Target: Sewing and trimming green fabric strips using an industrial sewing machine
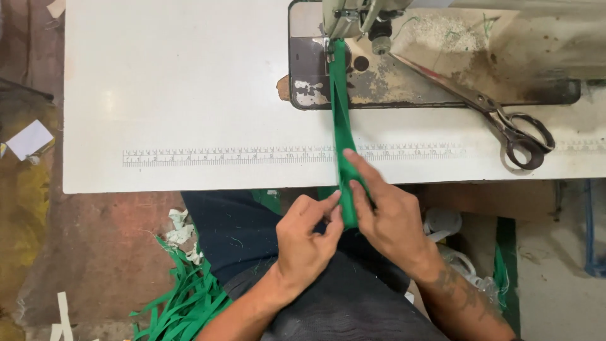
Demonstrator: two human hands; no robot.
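Hands work a single green fabric strip at the near edge of a white sewing table. The left hand pinches the strip between thumb and fingertips just below the table edge, and the right hand closes around it from the other side, index finger stretched up along the cloth; the two hands touch, both clamped on the same piece. The strip runs taut from the hands up across the table to the presser foot of one sewing machine, lying over its worn metal bed plate. One printed ruler scale runs in a long band along the table front, dark marks on white. One pair of steel scissors lies to the right, blades pointing toward the machine. On the floor at left, one small white paper square lies beside the table, and a heap of green offcut strips, too many to count, sits beside the person's dark trousers
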